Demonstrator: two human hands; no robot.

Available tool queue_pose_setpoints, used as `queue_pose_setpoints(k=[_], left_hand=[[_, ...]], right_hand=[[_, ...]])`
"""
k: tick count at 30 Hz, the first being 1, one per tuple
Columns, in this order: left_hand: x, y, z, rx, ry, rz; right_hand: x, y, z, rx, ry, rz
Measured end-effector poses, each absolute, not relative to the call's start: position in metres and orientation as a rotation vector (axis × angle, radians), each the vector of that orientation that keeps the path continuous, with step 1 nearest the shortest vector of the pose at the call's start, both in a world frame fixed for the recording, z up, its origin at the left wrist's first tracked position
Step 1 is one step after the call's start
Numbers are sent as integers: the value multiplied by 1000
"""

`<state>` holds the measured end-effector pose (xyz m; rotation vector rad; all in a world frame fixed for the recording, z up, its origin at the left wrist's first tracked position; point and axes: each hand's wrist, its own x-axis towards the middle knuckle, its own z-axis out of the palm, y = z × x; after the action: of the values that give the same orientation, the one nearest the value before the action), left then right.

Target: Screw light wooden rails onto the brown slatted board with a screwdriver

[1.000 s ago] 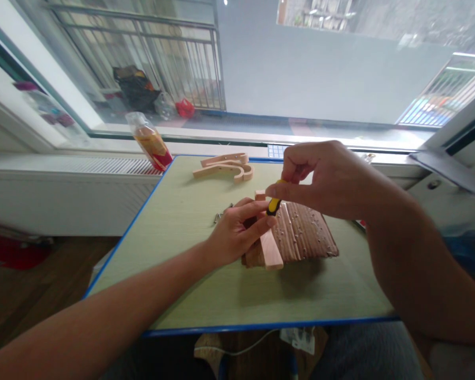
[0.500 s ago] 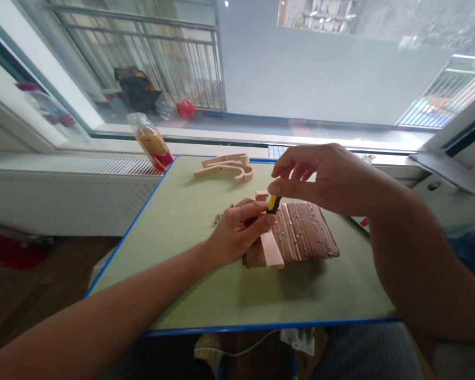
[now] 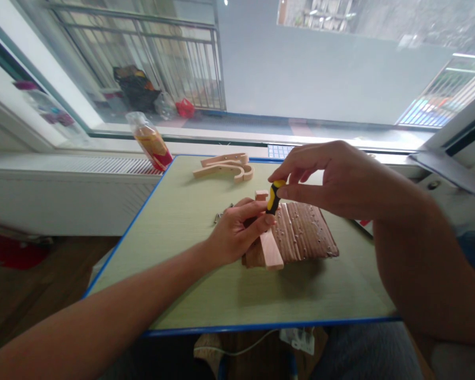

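Observation:
A short yellow-and-black screwdriver (image 3: 275,197) stands nearly upright over a pale wooden piece (image 3: 272,250). My right hand (image 3: 320,171) has its thumb and forefinger at the sides of the handle's top, the other fingers curled loosely. Around the wooden piece, at the foot of the handle, my left hand (image 3: 239,227) is closed; its fingertips hide the screwdriver's tip. Beneath the piece lies a brown corrugated cardboard pad (image 3: 306,232) dotted with small holes. Several small metal screws (image 3: 217,217) rest left of my left hand.
Curved wooden hooks (image 3: 225,169) lie at the back of the pale green table (image 3: 190,301), which has a blue edge. A drink bottle (image 3: 150,141) stands past its back left corner, near the radiator (image 3: 71,195). A window rises behind.
My right thumb has slid to the right side of the handle, so more of the yellow top shows. The left hand, wooden piece and cardboard stay put.

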<state>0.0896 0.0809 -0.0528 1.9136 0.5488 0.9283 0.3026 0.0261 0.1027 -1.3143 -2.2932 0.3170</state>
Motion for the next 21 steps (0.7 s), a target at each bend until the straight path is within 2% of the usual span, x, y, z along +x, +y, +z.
queue_pose_setpoints(k=[17, 21], left_hand=[[89, 80, -53, 1944, 542, 962], [90, 79, -54, 1931, 533, 992]], right_hand=[[299, 28, 98, -1442, -2189, 338], [298, 30, 95, -1473, -2178, 246]])
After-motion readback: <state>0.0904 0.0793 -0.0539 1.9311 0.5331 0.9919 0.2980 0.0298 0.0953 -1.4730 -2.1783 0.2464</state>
